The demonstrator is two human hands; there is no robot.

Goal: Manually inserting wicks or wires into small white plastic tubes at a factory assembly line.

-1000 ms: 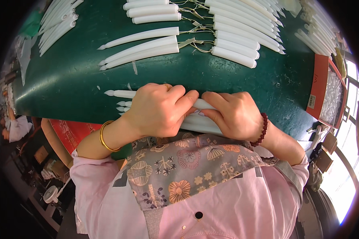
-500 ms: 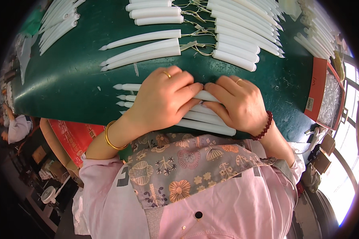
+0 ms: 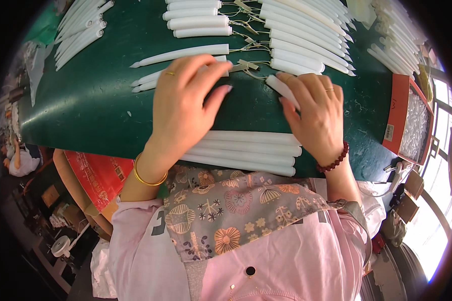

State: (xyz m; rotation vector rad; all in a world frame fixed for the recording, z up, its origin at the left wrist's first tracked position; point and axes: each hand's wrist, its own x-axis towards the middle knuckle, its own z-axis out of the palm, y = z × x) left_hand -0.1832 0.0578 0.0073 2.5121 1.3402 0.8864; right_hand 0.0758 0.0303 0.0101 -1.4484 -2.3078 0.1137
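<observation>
My right hand (image 3: 317, 113) has its thumb and fingers around a short white candle tube (image 3: 281, 89), whose end points toward thin wires and a small tab (image 3: 246, 65). To its left my left hand (image 3: 183, 100) hovers with thumb and fingers apart, holding nothing. It partly covers two white taper candle pieces (image 3: 144, 85) with flame-shaped tips. Just beyond them lies another taper piece (image 3: 183, 53), wired to the right-hand tubes. Close to my apron several long white candles (image 3: 243, 150) lie side by side, their left ends hidden by my left hand and forearm.
Wired candle tubes (image 3: 198, 23) and a row of tapers (image 3: 306, 30) fill the far side of the green table (image 3: 85, 115). More candles lie far left (image 3: 80, 42) and far right (image 3: 397, 40). A red box (image 3: 397, 115) of small clear pieces stands at the right edge.
Both hands have left the long candles near my apron and moved farther up the table. My left hand has opened; my right hand has taken hold of the nearest wired short tube, which is now tilted.
</observation>
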